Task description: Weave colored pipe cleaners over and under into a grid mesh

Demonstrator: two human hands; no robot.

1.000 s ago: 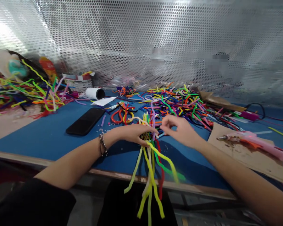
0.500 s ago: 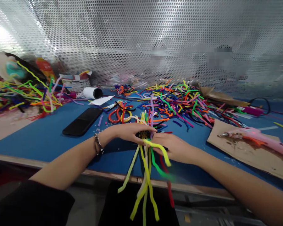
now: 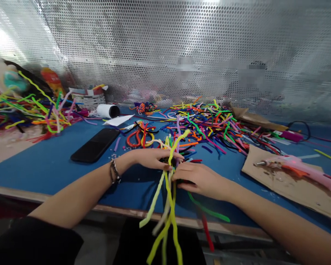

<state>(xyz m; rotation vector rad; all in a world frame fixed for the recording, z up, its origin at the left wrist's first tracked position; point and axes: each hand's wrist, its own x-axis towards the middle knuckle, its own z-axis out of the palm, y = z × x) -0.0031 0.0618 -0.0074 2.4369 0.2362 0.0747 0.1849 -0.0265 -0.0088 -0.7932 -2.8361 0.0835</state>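
Observation:
My left hand (image 3: 151, 157) lies on the blue table (image 3: 49, 162) with its fingers pressed over a small woven piece of pipe cleaners (image 3: 168, 173). Long yellow, green and red strands hang from that piece over the table's front edge. My right hand (image 3: 201, 178) sits just right of it, fingers closed on the strands near the weave. One yellow strand (image 3: 178, 141) stands bent upward between the two hands.
A large heap of loose coloured pipe cleaners (image 3: 209, 123) lies behind the hands, another heap (image 3: 24, 108) at far left. A black phone (image 3: 95, 145) lies left. A pink glue gun (image 3: 300, 167) rests on cardboard (image 3: 287, 187) at right. A perforated metal screen (image 3: 165, 48) closes the back.
My right hand came down from above the weave to the hanging strands. A yellow strand that hung forward is now bent up over the weave. The left hand has stayed put.

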